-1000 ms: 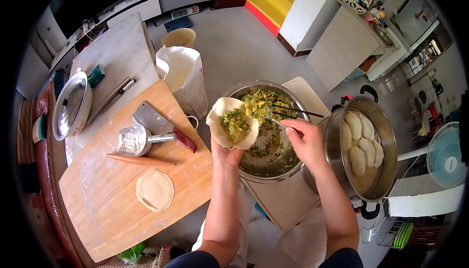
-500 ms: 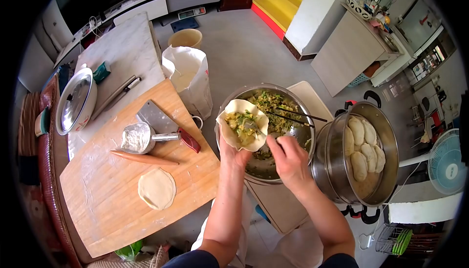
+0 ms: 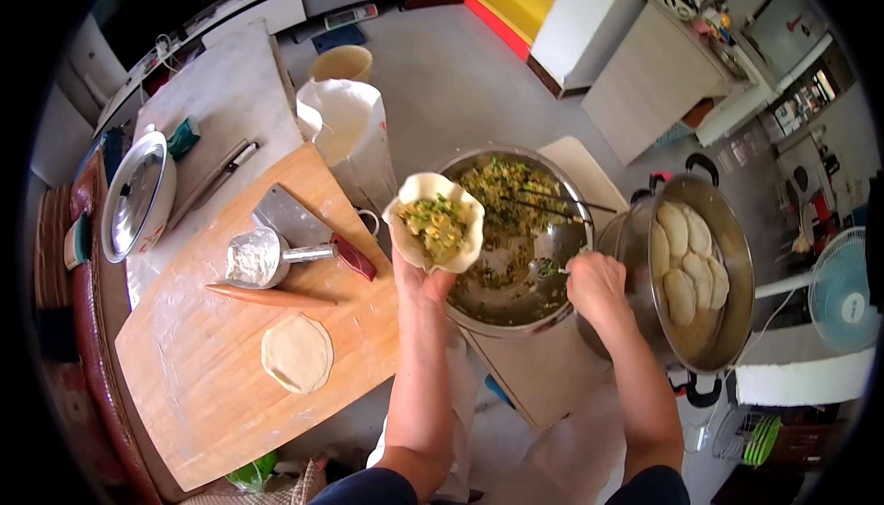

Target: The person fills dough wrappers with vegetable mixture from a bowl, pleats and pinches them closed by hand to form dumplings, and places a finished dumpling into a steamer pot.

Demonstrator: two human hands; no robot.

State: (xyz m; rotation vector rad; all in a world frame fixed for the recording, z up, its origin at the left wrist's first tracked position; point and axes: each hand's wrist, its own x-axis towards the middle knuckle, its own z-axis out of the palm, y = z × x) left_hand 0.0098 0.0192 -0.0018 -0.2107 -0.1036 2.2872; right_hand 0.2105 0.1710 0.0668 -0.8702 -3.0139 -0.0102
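My left hand [image 3: 422, 286] cups a round dough wrapper [image 3: 469, 249], its edge curled up around a mound of chopped green and yellow filling [image 3: 436, 225]. To its right, my right hand [image 3: 597, 286] is closed on a spoon [image 3: 544, 267], whose head is low inside a large steel bowl [image 3: 503, 328]. More filling lies in that bowl, mostly towards its far side, with the steel bottom showing nearer me. A pair of dark chopsticks [image 3: 571, 201] rests across the bowl's right rim.
On the wooden board [image 3: 193, 385] at left are a flat dough round [image 3: 297, 354], rolling pin [image 3: 272, 296], flour scoop [image 3: 256, 258] and dough scraper [image 3: 293, 218]. A steamer pot [image 3: 742, 321] with several dumplings stands right. Behind the board is a white sack [image 3: 354, 127].
My right hand has drawn the spoon away from the wrapper, rightward into the bowl. My left hand has shifted slightly left and up with the filled wrapper.
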